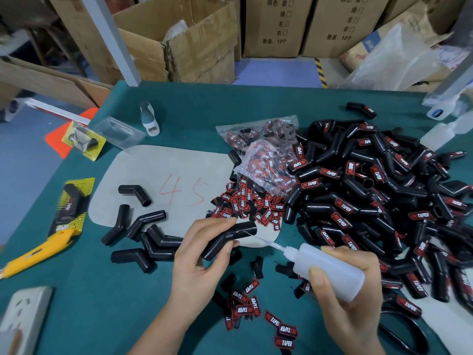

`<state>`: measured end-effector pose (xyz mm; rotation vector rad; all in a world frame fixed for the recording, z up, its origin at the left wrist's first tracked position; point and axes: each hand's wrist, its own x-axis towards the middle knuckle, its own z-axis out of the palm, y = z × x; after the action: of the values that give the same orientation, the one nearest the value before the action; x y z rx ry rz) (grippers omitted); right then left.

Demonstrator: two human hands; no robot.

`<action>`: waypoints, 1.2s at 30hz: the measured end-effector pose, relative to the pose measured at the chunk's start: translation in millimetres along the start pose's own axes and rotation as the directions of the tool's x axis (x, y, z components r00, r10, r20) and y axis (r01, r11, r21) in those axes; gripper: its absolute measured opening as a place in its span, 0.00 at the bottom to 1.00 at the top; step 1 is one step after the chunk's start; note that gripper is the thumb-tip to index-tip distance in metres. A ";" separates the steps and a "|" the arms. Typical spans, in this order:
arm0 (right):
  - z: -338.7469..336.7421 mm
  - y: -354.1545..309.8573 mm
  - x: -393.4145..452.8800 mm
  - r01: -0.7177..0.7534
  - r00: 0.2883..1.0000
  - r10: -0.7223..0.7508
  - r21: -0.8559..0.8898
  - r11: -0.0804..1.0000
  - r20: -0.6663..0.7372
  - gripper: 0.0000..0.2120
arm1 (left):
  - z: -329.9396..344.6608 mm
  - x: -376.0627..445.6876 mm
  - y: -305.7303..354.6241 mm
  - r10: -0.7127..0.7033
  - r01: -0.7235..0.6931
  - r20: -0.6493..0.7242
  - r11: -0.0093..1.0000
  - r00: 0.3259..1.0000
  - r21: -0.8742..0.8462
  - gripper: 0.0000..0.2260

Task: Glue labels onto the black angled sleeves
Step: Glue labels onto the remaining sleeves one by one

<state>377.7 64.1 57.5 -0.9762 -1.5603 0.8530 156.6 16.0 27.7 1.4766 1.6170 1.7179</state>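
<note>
My left hand (202, 254) grips a bare black angled sleeve (230, 238) above the green table. My right hand (350, 285) holds a white glue bottle (330, 267); its thin needle tip touches the upper arm of that sleeve. Several unlabelled sleeves (143, 234) lie to the left. A big heap of labelled sleeves (371, 198) fills the right side. Loose red-and-black labels (248, 204) are piled in the middle, and more labels (258, 311) lie scattered between my wrists.
Plastic bags of labels (266, 152) lie behind the loose pile. A grey sheet marked 45 (158, 175) covers the table centre. A yellow utility knife (38, 249), a power strip (23, 316), scissors (404, 331) and cardboard boxes (194, 44) surround the work area.
</note>
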 end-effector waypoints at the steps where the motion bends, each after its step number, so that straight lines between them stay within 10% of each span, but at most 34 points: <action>1: -0.6 0.2 0.0 0.003 1.000 -0.003 -0.005 1.000 -0.001 0.15 | 0.0 -0.7 -0.3 -0.005 0.005 -0.003 1.000 1.000 -0.012 0.14; 36: -2.2 3.1 5.0 0.076 0.997 -0.075 -0.029 0.997 0.015 0.23 | -0.7 -0.3 -3.7 0.017 -0.018 -0.034 0.999 0.999 -0.035 0.16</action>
<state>379.8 70.0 57.1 -0.9284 -1.6155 0.7870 154.7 16.4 24.4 1.4570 1.5868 1.7811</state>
